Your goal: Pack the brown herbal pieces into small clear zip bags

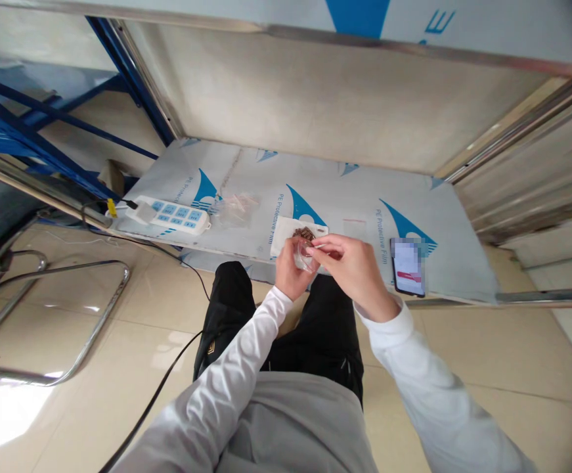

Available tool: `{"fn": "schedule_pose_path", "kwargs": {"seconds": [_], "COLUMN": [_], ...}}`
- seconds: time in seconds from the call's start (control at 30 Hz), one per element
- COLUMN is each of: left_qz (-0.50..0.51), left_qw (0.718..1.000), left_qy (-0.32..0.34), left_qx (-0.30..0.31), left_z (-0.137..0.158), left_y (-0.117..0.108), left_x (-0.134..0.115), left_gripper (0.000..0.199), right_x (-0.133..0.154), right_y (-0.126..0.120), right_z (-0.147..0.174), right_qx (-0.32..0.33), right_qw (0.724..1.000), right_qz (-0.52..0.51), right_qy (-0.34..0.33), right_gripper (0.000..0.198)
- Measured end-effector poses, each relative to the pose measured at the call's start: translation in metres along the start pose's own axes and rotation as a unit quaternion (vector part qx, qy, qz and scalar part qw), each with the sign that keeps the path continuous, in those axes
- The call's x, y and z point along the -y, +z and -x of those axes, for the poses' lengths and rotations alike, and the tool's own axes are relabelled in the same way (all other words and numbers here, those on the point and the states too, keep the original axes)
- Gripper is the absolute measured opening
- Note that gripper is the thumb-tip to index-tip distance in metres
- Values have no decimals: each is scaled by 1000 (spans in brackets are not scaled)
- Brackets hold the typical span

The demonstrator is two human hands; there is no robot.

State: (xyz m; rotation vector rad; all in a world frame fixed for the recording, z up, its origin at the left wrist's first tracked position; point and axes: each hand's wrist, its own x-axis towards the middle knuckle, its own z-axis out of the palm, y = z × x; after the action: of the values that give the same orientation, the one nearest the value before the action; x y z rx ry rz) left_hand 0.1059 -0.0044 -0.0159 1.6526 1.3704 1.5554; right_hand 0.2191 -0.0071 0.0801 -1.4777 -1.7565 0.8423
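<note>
A workbench (345, 197) covered in pale protective film is seen from above; blue triangular logos are printed across the film, and the words "PE Protective Film" can be read beside 3 of them. A wall panel stands behind it, and a blue metal frame (49, 118) is seen to the left.

A chrome tube frame (44, 315) is seen on the tiled floor at lower left, and a black cable (167, 381) is run across the tiles toward the bench.

A white power strip (172, 215) with blue sockets is laid near the bench's left edge. A heap of clear plastic bags (236, 209) is placed just to its right.

A white tray (286, 238) is set at the front middle of the bench; a pile of small brown parts (304, 233) is held in it. Their kind cannot be told.

A phone (408, 267) is laid face up at the front right, its screen blurred.

The right hand (357, 269) is closed in a pinch, thumb and forefinger pressed on the top edge of a small clear bag (304, 256). The left hand (289, 272) is curled around the same bag from the left and below. The bag is held over the bench's front edge, just before the tray. What lies within the bag cannot be told.
</note>
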Motion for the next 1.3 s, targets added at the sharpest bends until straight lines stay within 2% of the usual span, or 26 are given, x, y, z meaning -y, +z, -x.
{"fn": "schedule_pose_path", "kwargs": {"seconds": [0.2,0.5,0.6,0.73,0.83,0.9,0.93,1.03,1.1,1.17,1.3], "left_qz": [17,26,32,28,25,18,12,-3,-4,-5,-16], "left_qw": [1000,999,999,1000,1000,1000,1000,998,997,997,996], "left_qy": [-2,-17,-8,-7,-7,-12,-19,-47,-59,-69,-79], "left_qx": [-10,-10,-8,4,9,-1,-9,-32,-40,-42,-44], "left_z": [1,3,3,5,6,6,5,5,5,6,8], "left_y": [1,0,0,0,0,-3,-4,-10,-13,-17,-23], "left_x": [-4,-4,-4,-4,-5,-6,-6,-2,2,6,10], "left_gripper": [36,38,37,36,33,31,31,28,28,29,29], "right_x": [9,11,13,21,21,9,-2,-49,-81,-106,-127], "right_y": [4,-2,-7,-6,-6,-9,-11,-8,4,23,56], "right_z": [5,8,9,10,9,4,1,-13,-22,-29,-39], "right_qx": [16,12,10,45,74,67,42,-56,-19,2,1], "right_qw": [993,992,983,956,957,974,982,986,976,970,962], "right_qz": [114,126,181,285,267,193,159,155,207,227,250], "right_qy": [-14,-12,-10,-52,-88,-99,-91,-1,67,85,107], "right_gripper": [13,11,10,15,21,24,24,21,20,19,15]}}
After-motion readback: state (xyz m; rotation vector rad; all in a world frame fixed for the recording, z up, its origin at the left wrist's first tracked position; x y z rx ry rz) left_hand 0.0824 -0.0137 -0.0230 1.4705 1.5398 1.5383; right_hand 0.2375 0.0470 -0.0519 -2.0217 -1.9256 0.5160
